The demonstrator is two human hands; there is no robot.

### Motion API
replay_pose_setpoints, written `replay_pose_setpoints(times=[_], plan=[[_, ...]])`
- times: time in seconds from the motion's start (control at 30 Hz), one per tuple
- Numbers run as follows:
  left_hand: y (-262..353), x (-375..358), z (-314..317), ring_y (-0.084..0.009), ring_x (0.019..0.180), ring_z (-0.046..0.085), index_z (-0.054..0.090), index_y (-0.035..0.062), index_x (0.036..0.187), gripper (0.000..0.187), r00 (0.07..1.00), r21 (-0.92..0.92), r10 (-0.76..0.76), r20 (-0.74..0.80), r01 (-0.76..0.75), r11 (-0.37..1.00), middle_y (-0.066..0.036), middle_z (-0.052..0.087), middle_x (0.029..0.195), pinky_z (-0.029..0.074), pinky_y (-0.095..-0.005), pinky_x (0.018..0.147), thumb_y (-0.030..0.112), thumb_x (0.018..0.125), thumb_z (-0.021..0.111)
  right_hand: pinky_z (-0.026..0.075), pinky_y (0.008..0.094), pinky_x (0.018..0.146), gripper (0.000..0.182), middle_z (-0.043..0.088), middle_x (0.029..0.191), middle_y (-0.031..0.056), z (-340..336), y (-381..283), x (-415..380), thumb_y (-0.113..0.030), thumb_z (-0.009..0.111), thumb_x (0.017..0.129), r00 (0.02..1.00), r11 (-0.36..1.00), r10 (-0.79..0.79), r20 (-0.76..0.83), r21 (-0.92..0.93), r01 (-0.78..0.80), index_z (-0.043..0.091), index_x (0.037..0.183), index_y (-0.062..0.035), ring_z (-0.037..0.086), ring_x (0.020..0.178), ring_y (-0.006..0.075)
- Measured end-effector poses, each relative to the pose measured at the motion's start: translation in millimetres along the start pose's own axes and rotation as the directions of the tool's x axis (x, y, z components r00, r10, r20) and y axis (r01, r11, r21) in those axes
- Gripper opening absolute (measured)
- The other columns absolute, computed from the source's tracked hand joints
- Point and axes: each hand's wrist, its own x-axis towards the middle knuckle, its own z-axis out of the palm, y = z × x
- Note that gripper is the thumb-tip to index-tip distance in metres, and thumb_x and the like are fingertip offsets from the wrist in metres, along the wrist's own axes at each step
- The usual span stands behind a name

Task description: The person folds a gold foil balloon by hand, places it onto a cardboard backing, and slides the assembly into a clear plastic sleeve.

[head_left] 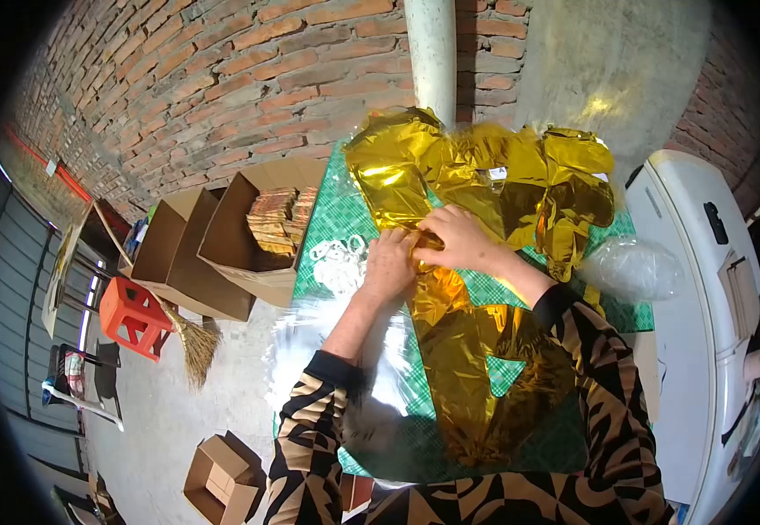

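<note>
Shiny gold foil sheets, which look like flat foil balloons (458,385), spread over a green patterned tablecloth (323,214). My left hand (388,264) is closed on a gathered part of the gold foil at the middle of the table. Right beside it, my right hand (463,241) pinches the same narrow part, its fingertips close to the left fingers. More gold foil pieces lie beyond the hands, one with a small white label (497,173). The exact spot between my fingertips is hidden.
White looped ties (338,265) and clear plastic bags (297,350) lie left of my hands. Clear plastic (633,269) rests at the right, near a white refrigerator (686,236). Cardboard boxes (222,232), a red stool (130,317) and a straw broom (194,346) stand left.
</note>
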Motion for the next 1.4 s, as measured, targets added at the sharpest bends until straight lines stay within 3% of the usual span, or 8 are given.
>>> replay_pose_setpoints(times=[0.17,0.23,0.3,0.63,0.9,0.93,1.13,1.4], plan=[[-5.5,1.7,-1.8,-0.0309,0.108,0.059,0.073,0.0122,0.121,0.029,0.998,0.020,0.049,-0.046,-0.048,0.999,-0.008,0.066,0.111,0.048,-0.0464,0.091,0.021,0.094,0.067,0.053,0.0459,0.090,0.015,0.069,0.105,0.0162,16.0,32.6,34.4,-0.014,0.061,0.094,0.970,0.933,-0.202,-0.138,-0.329,0.148,0.066,0.104,-0.0046,0.066,0.106,0.0365],[-1.7,1.7,-4.7,-0.0303,0.109,0.060,0.074,0.0119,0.120,0.029,0.997,0.016,0.060,-0.042,-0.060,0.998,-0.007,0.066,0.110,0.048,-0.0456,0.092,0.020,0.093,0.068,0.055,0.0488,0.081,0.014,0.070,0.095,0.0196,-14.7,13.3,47.7,-0.009,0.055,0.096,0.857,0.980,0.091,-0.508,0.197,0.012,0.064,0.104,-0.0021,0.068,0.091,0.0414],[-0.3,3.8,-7.5,-0.0284,0.109,0.061,0.074,0.0110,0.119,0.030,0.996,0.032,0.083,-0.036,-0.081,0.996,-0.007,0.067,0.110,0.048,-0.0450,0.091,0.018,0.090,0.071,0.055,0.0494,0.079,0.013,0.070,0.095,0.0221,-52.2,6.4,59.5,-0.010,0.057,0.098,0.755,0.976,-0.017,-0.656,0.154,0.156,0.064,0.105,-0.0008,0.069,0.090,0.0430],[-44.8,89.0,-7.1,-0.0376,0.138,0.051,0.064,0.0166,0.141,0.050,0.989,0.112,-0.036,-0.141,0.052,0.992,-0.017,0.055,0.149,0.044,-0.0527,0.111,0.035,0.095,0.072,0.054,0.0492,0.080,0.015,0.071,0.100,0.0219,-111.9,0.8,83.1,-0.013,0.065,0.098,0.758,0.973,-0.074,-0.648,0.121,0.198,0.065,0.106,-0.0002,0.068,0.094,0.0457],[-89.7,155.4,49.1,-0.0443,0.153,0.032,0.050,0.0276,0.156,0.061,0.993,0.290,-0.106,-0.053,0.117,0.950,-0.012,0.040,0.166,0.022,-0.0713,0.119,0.061,0.105,0.045,0.057,0.0412,0.083,0.016,0.076,0.105,0.0196,-162.7,26.4,75.8,-0.006,0.060,0.099,0.660,0.965,0.009,-0.751,0.181,0.193,0.066,0.114,-0.0037,0.074,0.098,0.0353],[-89.2,165.3,49.4,-0.0416,0.160,0.017,0.046,0.0276,0.159,0.067,0.984,0.251,-0.178,0.020,0.168,0.953,-0.010,0.030,0.172,0.011,-0.0702,0.124,0.066,0.105,0.039,0.057,0.0367,0.081,0.017,0.077,0.102,0.0151,-173.4,30.7,74.3,-0.008,0.061,0.100,0.628,0.975,-0.009,-0.778,0.132,0.178,0.067,0.116,-0.0040,0.074,0.093,0.0246],[-93.2,199.3,50.7,-0.0411,0.161,0.015,0.047,0.0263,0.159,0.061,0.967,0.297,-0.249,0.054,0.222,0.929,-0.008,0.025,0.175,0.009,-0.0733,0.123,0.055,0.106,0.040,0.050,0.0240,0.071,0.019,0.069,0.095,-0.0038,-226.1,36.1,40.9,-0.014,0.064,0.103,0.589,0.924,0.091,-0.803,0.289,0.251,0.069,0.118,-0.0030,0.059,0.082,0.0057],[-89.5,216.5,48.9,-0.0402,0.161,0.014,0.052,0.0243,0.155,0.060,0.903,0.416,-0.392,0.173,0.294,0.860,-0.006,0.027,0.174,0.013,-0.0759,0.121,0.051,0.100,0.050,0.050,0.0196,0.076,0.031,0.072,0.114,0.0023,-278.5,-2.4,-9.6,-0.015,0.060,0.107,0.496,0.794,0.184,-0.849,0.426,0.434,0.064,0.132,0.0015,0.064,0.092,0.0057]])
